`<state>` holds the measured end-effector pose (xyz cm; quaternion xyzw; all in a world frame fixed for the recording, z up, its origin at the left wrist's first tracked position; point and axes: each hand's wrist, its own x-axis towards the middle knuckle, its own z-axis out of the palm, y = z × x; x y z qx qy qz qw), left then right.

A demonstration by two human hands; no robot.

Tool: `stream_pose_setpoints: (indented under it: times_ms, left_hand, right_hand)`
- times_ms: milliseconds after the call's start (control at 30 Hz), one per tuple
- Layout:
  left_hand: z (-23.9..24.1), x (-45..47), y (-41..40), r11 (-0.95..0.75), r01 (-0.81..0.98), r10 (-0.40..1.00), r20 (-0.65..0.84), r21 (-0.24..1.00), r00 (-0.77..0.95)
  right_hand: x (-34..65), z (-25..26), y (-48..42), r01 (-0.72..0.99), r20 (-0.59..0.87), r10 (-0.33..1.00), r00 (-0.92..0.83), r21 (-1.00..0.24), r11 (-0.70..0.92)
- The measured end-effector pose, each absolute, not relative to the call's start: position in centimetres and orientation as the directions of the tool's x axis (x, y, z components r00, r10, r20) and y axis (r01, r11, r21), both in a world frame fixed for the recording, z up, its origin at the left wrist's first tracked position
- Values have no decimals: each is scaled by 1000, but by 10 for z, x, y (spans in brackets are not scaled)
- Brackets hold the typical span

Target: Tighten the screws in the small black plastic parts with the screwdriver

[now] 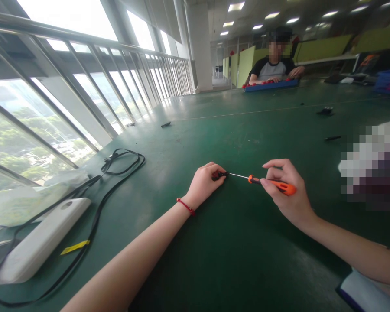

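Note:
My left hand (207,180) is closed around a small black part (218,176) on the green table; the fingers cover most of it, so its exact kind is hidden. A screwdriver (286,187) with an orange and black handle lies in my right hand (287,190), held between thumb and fingers, with the index finger raised off the handle. Its thin metal shaft points left, and the tip meets the black part at my left fingertips. Around my left wrist is a red cord bracelet (186,206).
At left lie a white power strip (42,242) and a looped black cable (123,171) with a yellow tag (74,247), beside a metal railing (94,47). Small black pieces (325,111) are scattered farther back. Across the table (195,134) a person sits behind a blue tray (271,86).

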<state>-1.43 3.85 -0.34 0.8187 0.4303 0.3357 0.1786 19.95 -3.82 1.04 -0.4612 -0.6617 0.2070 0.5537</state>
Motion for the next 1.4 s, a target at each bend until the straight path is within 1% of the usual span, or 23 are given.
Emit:
stream_pose_setpoints:
  times_ms: [67,100,233,400,500,567,667,733,867,933,1033,1167,1233,1333,1400]
  left_hand:
    - [-3,-14,38,-570,580,821,399,582,407]
    - [-3,-14,38,-572,575,820,402,585,407]
    - [-2,-14,38,-578,555,816,409,597,409]
    - [-2,-14,39,-594,536,804,411,600,430]
    - [-3,-14,39,-587,540,809,411,603,421]
    - [-3,-14,39,-581,559,813,407,592,415]
    - [-2,-14,38,-585,578,811,408,569,419]
    - [-2,-14,38,-595,574,803,415,562,426]
    - [-2,-15,38,-600,562,800,418,570,430]
    - [-2,-15,39,-595,558,803,414,578,428]
    - [-2,-15,39,-594,554,804,412,584,428]
    - [-2,-15,39,-595,548,803,412,588,430]
    - [-2,-15,38,-602,545,798,418,583,434]
    - [-2,-15,38,-616,547,788,429,567,443]
    - [-2,-15,38,-620,553,785,431,557,446]
  right_hand:
    - [200,11,-39,400,502,864,30,-798,450]
    - [200,10,-39,411,511,859,38,-791,453]
    - [200,10,-40,411,610,790,61,-737,537]
    - [198,11,-41,440,536,843,39,-767,467]
    - [198,10,-41,420,619,781,82,-732,535]
    - [199,9,-40,412,639,764,87,-721,557]
    - [199,10,-41,472,583,811,45,-728,497]
    - [199,11,-41,503,577,816,34,-715,485]
    - [198,11,-41,448,629,776,40,-706,548]
    - [198,11,-41,428,609,793,23,-723,543]
    - [199,11,-42,462,562,827,4,-735,497]
    - [199,10,-41,442,628,777,50,-711,547]
    - [199,10,-41,426,627,778,39,-714,555]
    - [198,11,-41,484,570,821,16,-723,493]
    - [198,12,-42,507,582,812,38,-711,486]
